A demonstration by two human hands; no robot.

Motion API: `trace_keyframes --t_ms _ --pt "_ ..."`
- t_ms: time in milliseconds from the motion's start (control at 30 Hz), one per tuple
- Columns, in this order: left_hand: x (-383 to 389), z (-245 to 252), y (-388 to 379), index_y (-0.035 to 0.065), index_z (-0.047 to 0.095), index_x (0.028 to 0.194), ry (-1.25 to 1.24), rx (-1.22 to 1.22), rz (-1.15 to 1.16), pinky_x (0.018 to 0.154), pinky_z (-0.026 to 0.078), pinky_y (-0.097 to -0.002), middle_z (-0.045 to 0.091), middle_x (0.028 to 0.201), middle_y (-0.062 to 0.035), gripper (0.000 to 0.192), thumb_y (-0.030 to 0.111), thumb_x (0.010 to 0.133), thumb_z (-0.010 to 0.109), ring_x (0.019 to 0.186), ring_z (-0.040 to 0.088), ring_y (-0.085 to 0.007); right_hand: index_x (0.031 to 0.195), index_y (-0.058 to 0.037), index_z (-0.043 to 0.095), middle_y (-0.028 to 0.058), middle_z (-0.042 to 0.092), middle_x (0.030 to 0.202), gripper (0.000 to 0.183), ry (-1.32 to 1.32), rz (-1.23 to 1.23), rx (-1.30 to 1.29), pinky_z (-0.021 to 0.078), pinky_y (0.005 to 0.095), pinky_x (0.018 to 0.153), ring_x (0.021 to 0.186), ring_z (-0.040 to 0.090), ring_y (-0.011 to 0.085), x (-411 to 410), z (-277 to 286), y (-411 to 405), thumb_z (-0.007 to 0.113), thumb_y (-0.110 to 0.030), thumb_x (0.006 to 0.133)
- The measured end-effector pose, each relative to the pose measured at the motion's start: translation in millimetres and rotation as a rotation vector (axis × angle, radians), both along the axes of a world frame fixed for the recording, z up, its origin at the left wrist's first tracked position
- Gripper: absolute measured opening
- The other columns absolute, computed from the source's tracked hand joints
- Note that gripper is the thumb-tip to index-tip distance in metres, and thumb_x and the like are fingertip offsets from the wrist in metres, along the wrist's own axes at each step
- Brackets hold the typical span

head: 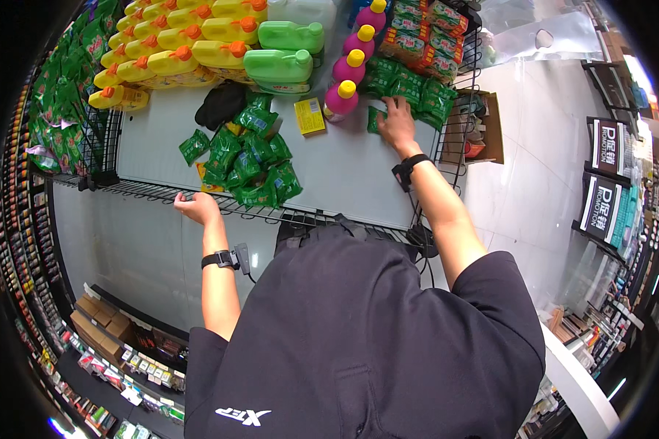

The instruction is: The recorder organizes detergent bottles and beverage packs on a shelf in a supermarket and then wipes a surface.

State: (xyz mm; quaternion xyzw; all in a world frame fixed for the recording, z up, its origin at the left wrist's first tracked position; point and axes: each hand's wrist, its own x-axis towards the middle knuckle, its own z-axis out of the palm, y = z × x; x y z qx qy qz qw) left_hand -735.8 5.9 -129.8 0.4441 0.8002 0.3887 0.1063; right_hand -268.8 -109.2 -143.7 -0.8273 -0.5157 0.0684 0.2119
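My right hand (398, 125) reaches over the right side of the white shelf board (357, 170), its fingers on a small green packet (373, 119) beside a row of similar green packets (406, 88). My left hand (199, 207) rests by the wire front rim, its fingers curled, with nothing visible in it. Between the hands lies a loose pile of green packets (247, 159). A black cloth item (222, 104) lies behind the pile. To the right of it is a yellow box (310, 117), close to a line of magenta bottles with yellow caps (341, 99).
Yellow jugs with orange caps (170, 61) and green jugs (280, 68) stand at the back. Stacked red-and-green packs (409, 46) are at the back right. A black wire rim (143, 189) edges the board. An open cardboard box (489, 126) stands beyond its right side.
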Motion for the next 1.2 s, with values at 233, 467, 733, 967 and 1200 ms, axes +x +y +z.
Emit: trace_keyframes --t_ms 233,467,733,967,1200 --pt "6 11 -4 0.0009 0.041 0.112 -0.042 -0.001 0.009 0.088 0.040 -0.0451 0.046 0.116 -0.0219 0.035 0.001 0.078 0.044 0.105 0.048 -0.0361 0.133 -0.0092 0.041 0.0248 0.031 0.137 0.069 -0.090 -0.202 -0.216 0.0350 0.0515 0.097 0.116 0.037 0.0464 -57 -25 -21 0.063 -0.039 0.075" --pt "9 8 9 -0.0005 0.039 0.112 -0.005 0.017 -0.041 0.087 0.040 -0.0463 0.046 0.113 -0.0231 0.037 0.000 0.075 0.046 0.102 0.048 -0.0376 0.143 -0.0091 0.024 0.0279 0.020 0.144 0.089 -0.092 -0.022 -0.393 0.0340 0.0502 0.101 0.122 0.035 0.0462 -42 -43 15 0.064 -0.047 0.074" --pt "22 25 -1 0.0027 0.036 0.112 -0.025 -0.063 0.003 0.082 0.043 -0.0444 0.041 0.117 -0.0249 0.037 -0.003 0.078 0.047 0.100 0.048 -0.0372 0.105 -0.0059 0.059 0.0171 0.058 0.108 0.040 0.265 0.279 -0.395 0.0461 0.0430 0.087 0.104 0.054 0.0339 -141 -5 9 0.062 -0.030 0.074" --pt "19 24 -3 0.0014 0.035 0.112 0.008 -0.001 -0.032 0.082 0.043 -0.0450 0.041 0.116 -0.0231 0.037 -0.003 0.078 0.046 0.101 0.047 -0.0370 0.111 -0.0069 0.058 0.0141 0.059 0.102 0.039 0.369 0.862 0.004 0.0470 0.0431 0.081 0.099 0.054 0.0339 -254 28 26 0.066 -0.020 0.075" --pt "9 9 -4 0.0012 0.038 0.110 -0.030 0.073 -0.083 0.076 0.042 -0.0430 0.043 0.109 -0.0226 0.036 -0.002 0.076 0.048 0.088 0.050 -0.0330 0.096 -0.0047 0.064 0.0148 0.061 0.098 0.028 0.489 0.831 -0.210 0.0468 0.0422 0.078 0.094 0.057 0.0330 -248 17 34 0.069 -0.020 0.073"
